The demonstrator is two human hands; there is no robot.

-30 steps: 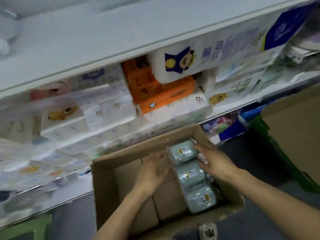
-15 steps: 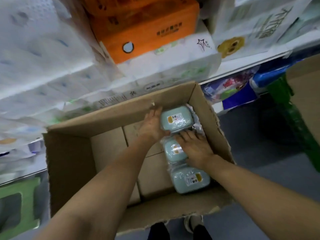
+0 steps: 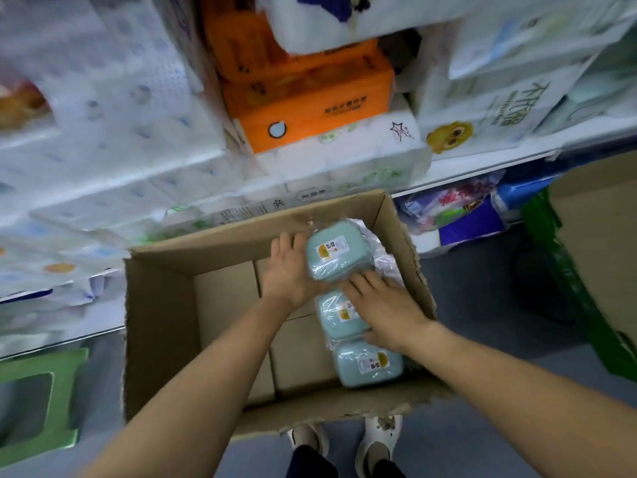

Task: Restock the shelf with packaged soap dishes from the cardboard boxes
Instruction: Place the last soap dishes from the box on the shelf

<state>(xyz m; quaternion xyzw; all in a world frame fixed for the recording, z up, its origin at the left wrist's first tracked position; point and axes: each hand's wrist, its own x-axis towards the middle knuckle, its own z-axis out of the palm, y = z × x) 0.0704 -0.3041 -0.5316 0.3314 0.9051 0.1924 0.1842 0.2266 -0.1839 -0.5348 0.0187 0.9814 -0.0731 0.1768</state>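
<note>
An open cardboard box (image 3: 158, 322) stands on the floor below me. Three pale green soap dishes in clear wrap lie in a row along its right side. My left hand (image 3: 287, 270) holds the left side of the far soap dish (image 3: 336, 253), which sits tilted and raised above the others. My right hand (image 3: 382, 305) lies over the middle soap dish (image 3: 336, 313), fingers reaching under the far one's near edge. The near soap dish (image 3: 368, 363) lies untouched. Smaller brown cartons (image 3: 227, 298) fill the box bottom.
Shelves ahead hold white tissue packs (image 3: 103, 150) and orange tissue packs (image 3: 310, 108). A green stool (image 3: 38, 401) stands at the left. A green crate edge (image 3: 565, 277) and a large cardboard box (image 3: 599, 243) are at the right. My white shoes (image 3: 379, 439) show below the box.
The far soap dish has been tipped up and lifted slightly by both hands. My right hand slid forward from the middle dish toward the far one. The camera moved closer.
</note>
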